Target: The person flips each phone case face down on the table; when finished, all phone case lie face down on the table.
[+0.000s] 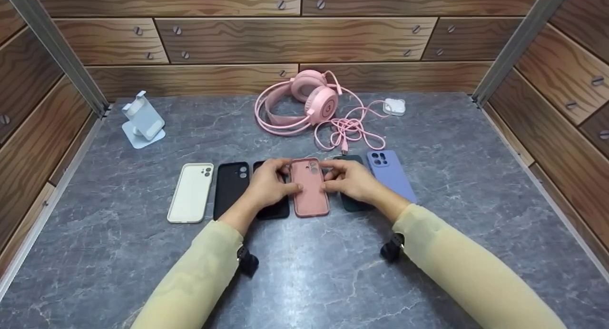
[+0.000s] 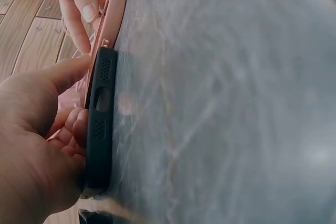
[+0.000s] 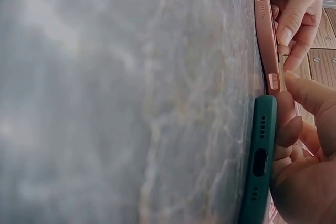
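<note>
Two forearms in pale yellow sleeves reached forward from the bottom of the head view and angled inward, so that the hands met near the middle, each wrist carrying a small dark camera mount on its underside. The left hand (image 1: 269, 186) lay palm down with its fingers curled and its thumb stretched toward the right hand (image 1: 352, 180). The right hand mirrored it, palm down, its fingers bent and its fingertips (image 1: 328, 186) close to those of the left, the two hands just apart.
</note>
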The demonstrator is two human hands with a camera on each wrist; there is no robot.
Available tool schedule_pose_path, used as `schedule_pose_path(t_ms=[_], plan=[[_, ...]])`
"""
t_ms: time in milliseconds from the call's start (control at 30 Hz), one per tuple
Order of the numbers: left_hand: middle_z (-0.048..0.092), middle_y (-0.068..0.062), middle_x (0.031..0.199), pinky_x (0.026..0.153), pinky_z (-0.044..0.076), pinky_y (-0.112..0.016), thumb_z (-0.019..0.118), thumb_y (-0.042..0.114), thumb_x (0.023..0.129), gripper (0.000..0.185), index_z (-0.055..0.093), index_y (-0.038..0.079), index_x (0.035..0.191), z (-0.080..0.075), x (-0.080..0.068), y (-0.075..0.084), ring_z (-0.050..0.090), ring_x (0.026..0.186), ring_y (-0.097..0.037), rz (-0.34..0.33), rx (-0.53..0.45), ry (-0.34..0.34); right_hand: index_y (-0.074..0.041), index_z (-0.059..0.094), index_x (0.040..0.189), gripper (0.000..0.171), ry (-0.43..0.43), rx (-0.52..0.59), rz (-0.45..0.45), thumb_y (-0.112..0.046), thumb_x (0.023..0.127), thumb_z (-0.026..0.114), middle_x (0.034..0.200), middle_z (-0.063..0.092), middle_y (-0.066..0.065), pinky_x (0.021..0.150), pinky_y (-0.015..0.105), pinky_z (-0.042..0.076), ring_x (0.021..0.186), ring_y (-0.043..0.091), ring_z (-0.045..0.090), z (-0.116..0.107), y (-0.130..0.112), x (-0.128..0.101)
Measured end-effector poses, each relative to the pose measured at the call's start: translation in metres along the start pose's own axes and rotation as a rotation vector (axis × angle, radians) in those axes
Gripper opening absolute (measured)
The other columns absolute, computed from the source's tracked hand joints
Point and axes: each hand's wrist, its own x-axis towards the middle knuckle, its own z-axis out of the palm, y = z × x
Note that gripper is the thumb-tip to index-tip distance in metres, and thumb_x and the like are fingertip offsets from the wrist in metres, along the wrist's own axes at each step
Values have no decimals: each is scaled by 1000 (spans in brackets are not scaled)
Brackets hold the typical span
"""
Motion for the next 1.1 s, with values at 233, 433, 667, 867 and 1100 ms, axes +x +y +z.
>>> schedule_pose_path(t_ms=[233,433,667,867,1100], plan=[[59,-6,103,70,45,-29,87,23,73,62,62,8,129,1,0,0,53,78,-17,12,41,-8,-8,59,135,61,-1,-27,3,-13,78,82,91,69,7,57,21,45,66,12,58,-1,3,1],[59,-7,103,71,46,-30,87,23,73,64,61,6,129,2,0,-1,53,79,-18,29,54,-11,-12,62,132,59,-5,-97,-20,-17,77,83,90,68,4,56,22,44,66,13,56,-1,3,1],[58,-5,103,73,45,-32,86,26,74,65,61,9,131,2,-1,0,53,80,-18,31,96,-18,-18,68,126,51,-9,-178,-49,-20,78,83,91,68,3,58,23,45,67,14,56,-1,2,1],[57,-4,104,74,45,-32,85,26,75,64,60,8,131,2,-1,0,52,82,-18,37,128,-24,-16,67,126,51,-10,-171,-61,-17,78,83,91,66,4,56,23,46,66,14,55,0,3,2],[57,-4,104,75,46,-33,85,23,75,62,60,8,131,3,-1,0,52,82,-18,42,131,-21,-16,67,126,50,-8,-166,-62,-15,78,82,92,67,5,56,24,46,66,14,55,1,3,1]])
